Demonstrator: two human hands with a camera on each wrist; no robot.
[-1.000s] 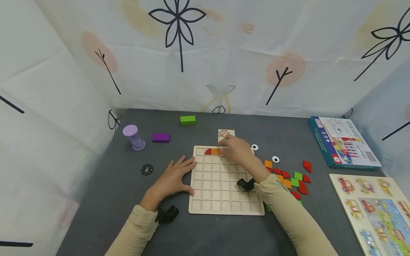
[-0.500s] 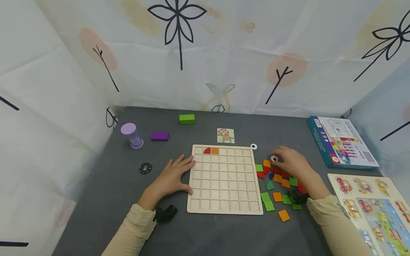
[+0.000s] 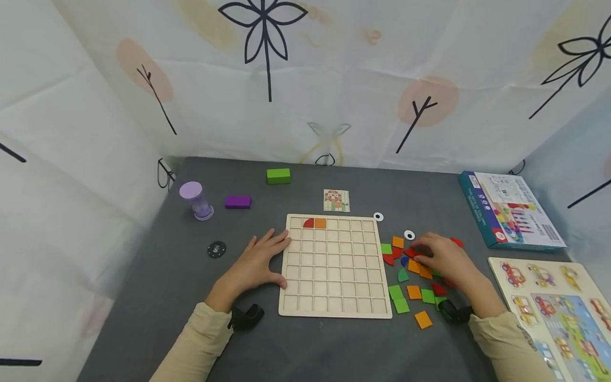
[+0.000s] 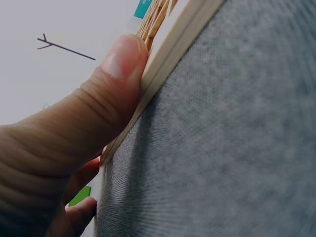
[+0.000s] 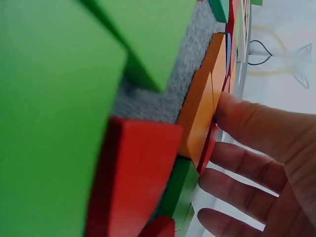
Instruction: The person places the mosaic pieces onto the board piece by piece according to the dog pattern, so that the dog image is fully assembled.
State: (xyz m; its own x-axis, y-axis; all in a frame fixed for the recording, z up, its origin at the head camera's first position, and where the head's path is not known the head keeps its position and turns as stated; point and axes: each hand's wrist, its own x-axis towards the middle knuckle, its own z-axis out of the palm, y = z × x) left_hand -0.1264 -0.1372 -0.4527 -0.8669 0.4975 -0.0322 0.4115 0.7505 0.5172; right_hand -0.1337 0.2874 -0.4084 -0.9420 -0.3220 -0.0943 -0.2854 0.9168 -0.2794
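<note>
A pale wooden grid board (image 3: pixel 336 270) lies on the grey table, with a red quarter-round tile (image 3: pixel 308 223) and an orange square tile (image 3: pixel 320 223) side by side in its top row. At the board's left edge rests my left hand (image 3: pixel 253 265), fingers spread; its thumb (image 4: pixel 123 61) touches the rim in the left wrist view. My right hand (image 3: pixel 446 260) is over the loose tiles right of the board. In the right wrist view its thumb and fingers lie apart beside orange tiles (image 5: pixel 202 108) and a red tile (image 5: pixel 210 145); contact with them is partly hidden.
Green tiles (image 3: pixel 398 300) and other loose pieces lie scattered by the board. Behind it are a pattern card (image 3: pixel 336 200) and white rings (image 3: pixel 409 235). A box (image 3: pixel 515 212) and picture puzzle (image 3: pixel 549 313) occupy the right; a purple sand timer (image 3: pixel 197 200) stands left.
My right hand has left the board's top row, moved right to a white ring, then slightly nearer among the tiles. The ring is uncovered again. My left hand has stayed at the board's edge.
</note>
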